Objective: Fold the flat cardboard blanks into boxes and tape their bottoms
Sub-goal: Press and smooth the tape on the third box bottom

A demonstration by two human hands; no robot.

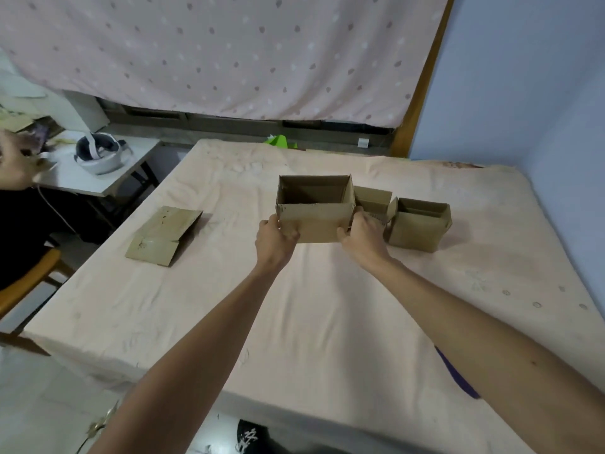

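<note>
My left hand point(276, 237) and right hand point(361, 239) hold the folded box point(316, 208) mid-bed point(327, 306), fingers point(343, 232) curled round its corners. Two other boxes point(419, 224) stand beside it; one flat blank point(163, 237) remains unfolded.

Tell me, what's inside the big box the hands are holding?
Only bare cardboard walls show inside the big box. Nothing pokes out. Its near wall hides the floor, so something small could lie there unseen. The left hand and right hand grip its front corners.
</note>
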